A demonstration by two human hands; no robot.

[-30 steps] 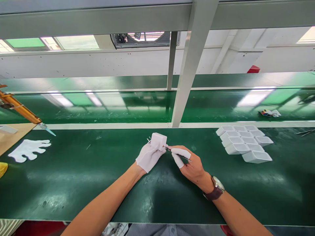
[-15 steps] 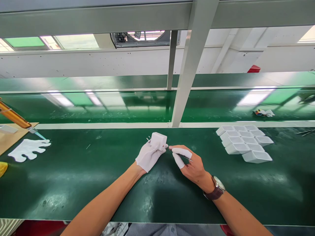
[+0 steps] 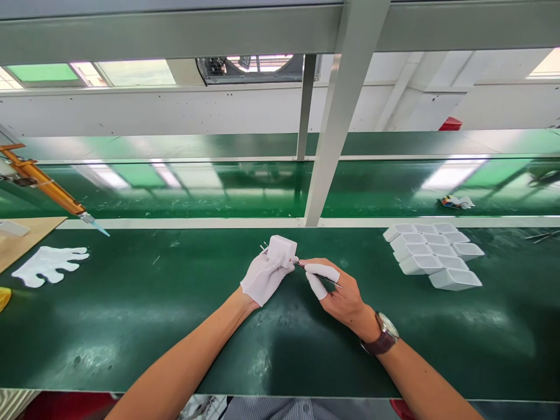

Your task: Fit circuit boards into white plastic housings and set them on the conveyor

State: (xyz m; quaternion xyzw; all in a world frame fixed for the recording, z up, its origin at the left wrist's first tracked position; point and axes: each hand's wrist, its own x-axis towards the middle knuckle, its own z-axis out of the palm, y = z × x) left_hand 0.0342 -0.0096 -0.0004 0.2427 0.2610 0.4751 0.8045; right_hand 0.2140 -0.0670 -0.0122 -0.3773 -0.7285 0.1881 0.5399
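Note:
A small white box-shaped part is gripped by my left hand, which wears a white glove. Thin prongs stick out at the part's left side. My right hand, with white covers on thumb and forefinger, is closed on slim dark tweezers. The tweezers' tip meets the right side of the white part, where a tiny reddish detail shows. What exactly the tip touches is too small to tell.
Several white box-shaped parts stand grouped at the right. At the left are a spread white glove, an orange syringe hanging over the table, brown board and something yellow. More tweezers lie far right.
The orange syringe at the left has moved right and up, away from the spread glove. Both my hands have stayed nearly still, holding the same things.

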